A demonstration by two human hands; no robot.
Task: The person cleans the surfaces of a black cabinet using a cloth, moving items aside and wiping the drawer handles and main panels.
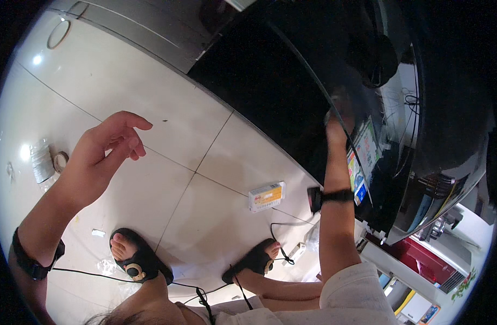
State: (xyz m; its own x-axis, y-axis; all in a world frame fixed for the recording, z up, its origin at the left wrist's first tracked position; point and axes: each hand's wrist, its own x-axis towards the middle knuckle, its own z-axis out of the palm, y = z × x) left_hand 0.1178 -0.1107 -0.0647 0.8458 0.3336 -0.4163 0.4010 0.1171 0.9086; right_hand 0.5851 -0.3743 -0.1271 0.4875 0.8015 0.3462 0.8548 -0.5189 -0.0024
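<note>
My left hand hangs over the pale tiled floor, fingers loosely curled and apart, with nothing in it. To the right, my right arm reaches over a dark low cabinet with a glass panel along it. The glass edge crosses my right hand, which is blurred and dim, so its fingers and anything in them cannot be made out. Beside that forearm lies a colourful printed sheet or packet. Each wrist wears a black band.
A small white and orange carton lies on the floor. Near the left rim are a spool of white twine and a tape roll. Black cable runs by my black slippers. A thin ring lies farther off.
</note>
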